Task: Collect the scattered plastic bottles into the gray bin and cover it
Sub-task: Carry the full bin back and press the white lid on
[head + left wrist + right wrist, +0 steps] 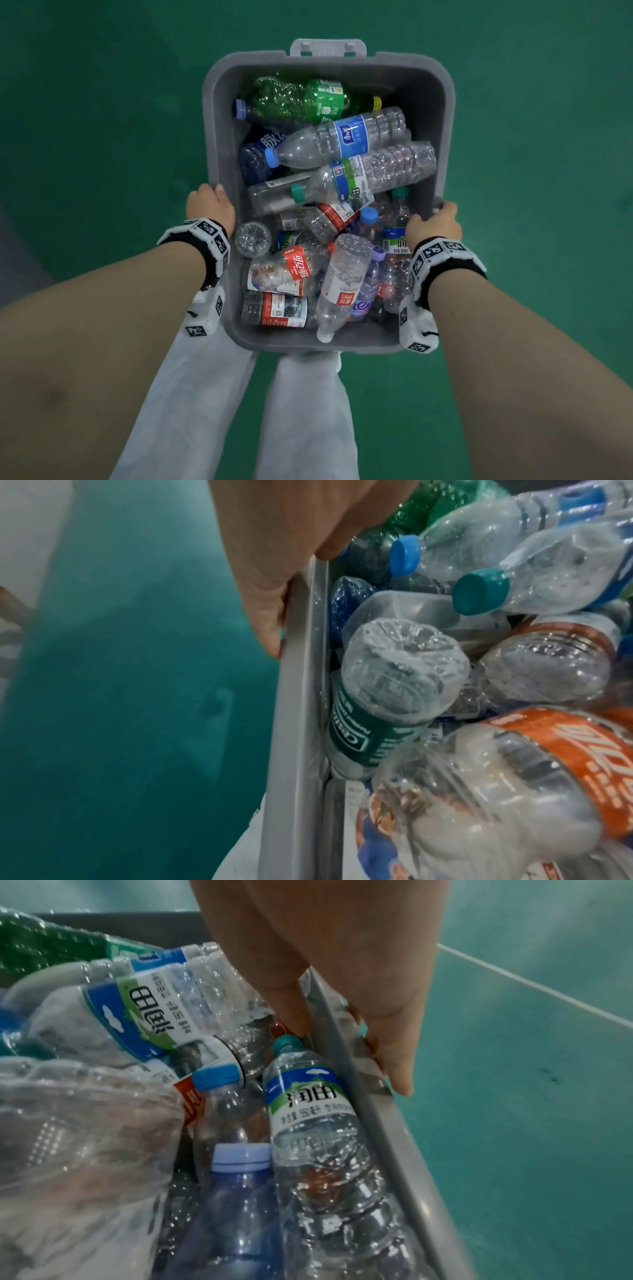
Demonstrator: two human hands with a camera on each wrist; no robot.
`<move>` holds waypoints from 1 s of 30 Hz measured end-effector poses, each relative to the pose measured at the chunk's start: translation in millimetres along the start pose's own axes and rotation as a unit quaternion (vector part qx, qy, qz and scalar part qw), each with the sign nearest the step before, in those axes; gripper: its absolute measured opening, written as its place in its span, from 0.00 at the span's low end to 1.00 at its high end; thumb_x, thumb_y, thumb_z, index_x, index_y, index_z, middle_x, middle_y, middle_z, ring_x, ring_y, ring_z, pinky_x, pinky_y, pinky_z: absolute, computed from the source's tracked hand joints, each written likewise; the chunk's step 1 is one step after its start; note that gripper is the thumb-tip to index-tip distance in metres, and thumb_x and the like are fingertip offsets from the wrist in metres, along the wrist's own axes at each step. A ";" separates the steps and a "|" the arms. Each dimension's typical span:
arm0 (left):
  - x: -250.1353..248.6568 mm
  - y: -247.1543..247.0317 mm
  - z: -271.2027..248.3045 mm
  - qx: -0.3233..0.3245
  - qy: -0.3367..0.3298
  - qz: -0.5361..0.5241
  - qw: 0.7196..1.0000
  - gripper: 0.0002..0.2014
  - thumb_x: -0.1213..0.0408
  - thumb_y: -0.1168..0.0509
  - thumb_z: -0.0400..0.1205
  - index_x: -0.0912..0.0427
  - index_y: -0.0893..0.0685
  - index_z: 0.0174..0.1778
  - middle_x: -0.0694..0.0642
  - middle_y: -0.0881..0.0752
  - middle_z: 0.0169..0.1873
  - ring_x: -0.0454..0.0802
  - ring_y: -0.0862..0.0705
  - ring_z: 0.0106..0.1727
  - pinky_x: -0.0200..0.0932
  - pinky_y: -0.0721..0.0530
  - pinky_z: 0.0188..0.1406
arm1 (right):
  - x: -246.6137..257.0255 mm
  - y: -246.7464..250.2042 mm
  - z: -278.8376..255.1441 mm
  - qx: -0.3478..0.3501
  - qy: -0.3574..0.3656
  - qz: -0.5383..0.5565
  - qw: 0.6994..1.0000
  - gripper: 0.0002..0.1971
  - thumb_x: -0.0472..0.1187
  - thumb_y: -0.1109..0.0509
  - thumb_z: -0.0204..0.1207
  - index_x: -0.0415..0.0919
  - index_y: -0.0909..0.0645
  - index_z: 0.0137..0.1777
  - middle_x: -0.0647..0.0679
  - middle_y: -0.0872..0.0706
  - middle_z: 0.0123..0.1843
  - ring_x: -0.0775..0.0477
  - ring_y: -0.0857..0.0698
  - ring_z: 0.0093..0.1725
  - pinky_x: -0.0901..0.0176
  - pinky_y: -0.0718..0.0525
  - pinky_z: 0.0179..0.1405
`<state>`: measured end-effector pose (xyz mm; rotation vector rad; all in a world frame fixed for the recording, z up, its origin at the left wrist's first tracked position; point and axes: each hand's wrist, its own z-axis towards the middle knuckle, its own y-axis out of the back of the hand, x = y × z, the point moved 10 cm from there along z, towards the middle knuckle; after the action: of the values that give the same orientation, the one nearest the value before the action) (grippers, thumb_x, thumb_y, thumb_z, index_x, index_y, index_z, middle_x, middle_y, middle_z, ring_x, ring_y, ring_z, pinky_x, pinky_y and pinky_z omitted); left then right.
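The gray bin [445,113] is held up above the green floor, uncovered, and packed with several empty plastic bottles [342,137]. My left hand [209,205] grips the bin's left rim [298,669], thumb inside and fingers curled over the outer lip. My right hand [436,222] grips the right rim [373,1110] the same way, its thumb beside a teal-capped water bottle [308,1110]. A light gray latch [327,48] sticks out at the bin's far edge. No lid is in view.
Green floor [102,102] lies all around below the bin, with a white line [531,985] on it in the right wrist view. My legs in pale trousers [301,411] stand right under the bin's near edge.
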<state>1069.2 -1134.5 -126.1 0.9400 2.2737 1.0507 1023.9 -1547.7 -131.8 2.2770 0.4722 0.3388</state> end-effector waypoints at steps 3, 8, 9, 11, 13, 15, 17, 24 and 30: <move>0.3 13.3 -12.0 -0.024 -0.015 -0.001 1.000 0.20 0.62 0.52 0.89 0.78 0.25 0.61 0.76 0.22 0.59 0.69 0.21 0.59 0.55 0.26 0.55 | 1.4 16.2 -13.2 -0.037 0.027 0.000 0.999 0.17 0.37 0.37 0.81 0.40 0.30 0.68 0.34 0.19 0.62 0.33 0.19 0.61 0.42 0.17 0.58; -1.8 55.3 -35.7 -0.056 -0.057 -0.006 0.997 0.18 0.65 0.51 0.89 0.79 0.24 0.58 0.78 0.22 0.56 0.72 0.22 0.56 0.57 0.27 0.52 | 9.6 49.7 -42.9 -0.058 0.076 0.004 0.995 0.15 0.33 0.40 0.82 0.43 0.26 0.67 0.38 0.17 0.60 0.37 0.17 0.58 0.47 0.16 0.54; -4.3 70.9 -45.0 -0.066 -0.069 -0.008 0.995 0.18 0.65 0.51 0.89 0.79 0.24 0.58 0.78 0.21 0.55 0.71 0.21 0.56 0.57 0.27 0.52 | 13.4 61.1 -53.3 -0.062 0.088 0.007 0.994 0.15 0.32 0.40 0.81 0.43 0.25 0.66 0.38 0.17 0.59 0.37 0.16 0.57 0.48 0.16 0.53; -7.2 103.3 -69.3 -0.087 -0.081 -0.012 0.993 0.18 0.65 0.51 0.89 0.78 0.25 0.57 0.76 0.21 0.55 0.70 0.21 0.56 0.55 0.27 0.50 | 21.7 87.2 -77.9 -0.073 0.105 0.010 0.992 0.16 0.31 0.40 0.81 0.43 0.24 0.66 0.37 0.17 0.60 0.37 0.17 0.58 0.49 0.16 0.53; -4.4 133.3 -98.7 -0.108 -0.081 -0.020 0.991 0.17 0.65 0.51 0.89 0.77 0.25 0.58 0.71 0.23 0.50 0.67 0.21 0.56 0.50 0.30 0.46 | 27.1 113.7 -105.7 -0.079 0.109 0.006 0.991 0.18 0.29 0.40 0.80 0.43 0.25 0.67 0.36 0.19 0.61 0.36 0.18 0.60 0.48 0.18 0.55; 5.4 167.3 -134.5 -0.131 -0.071 -0.046 0.988 0.17 0.65 0.51 0.89 0.76 0.24 0.57 0.65 0.28 0.45 0.66 0.21 0.55 0.46 0.34 0.43 | 32.3 143.2 -141.5 -0.082 0.121 0.017 0.989 0.19 0.27 0.40 0.79 0.43 0.24 0.67 0.35 0.20 0.61 0.35 0.19 0.61 0.49 0.19 0.55; 23.0 203.8 -173.4 -0.165 -0.062 -0.079 0.981 0.17 0.65 0.51 0.89 0.76 0.24 0.56 0.66 0.26 0.46 0.66 0.20 0.54 0.45 0.33 0.43 | 39.7 172.3 -179.0 -0.087 0.157 0.027 0.983 0.21 0.25 0.41 0.77 0.43 0.24 0.66 0.36 0.20 0.60 0.36 0.18 0.60 0.49 0.17 0.56; 87.2 287.4 -287.1 -0.236 -0.071 -0.152 0.957 0.15 0.65 0.49 0.88 0.74 0.24 0.51 0.71 0.22 0.51 0.58 0.27 0.43 0.47 0.30 0.45 | 43.7 225.8 -298.4 -0.057 0.262 0.005 0.963 0.28 0.22 0.43 0.74 0.45 0.30 0.72 0.37 0.27 0.62 0.36 0.20 0.63 0.40 0.16 0.60; 174.8 342.4 -378.6 -0.266 -0.018 -0.197 0.943 0.16 0.66 0.47 0.87 0.77 0.23 0.52 0.73 0.22 0.52 0.67 0.22 0.50 0.52 0.29 0.49 | 33.4 240.2 -414.6 -0.031 0.328 -0.059 0.942 0.26 0.23 0.43 0.75 0.43 0.30 0.71 0.36 0.26 0.61 0.35 0.19 0.59 0.42 0.16 0.59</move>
<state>843.4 -1021.9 350.9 0.2662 1.8766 1.3399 950.9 -1420.1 325.4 2.0206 0.9114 1.0465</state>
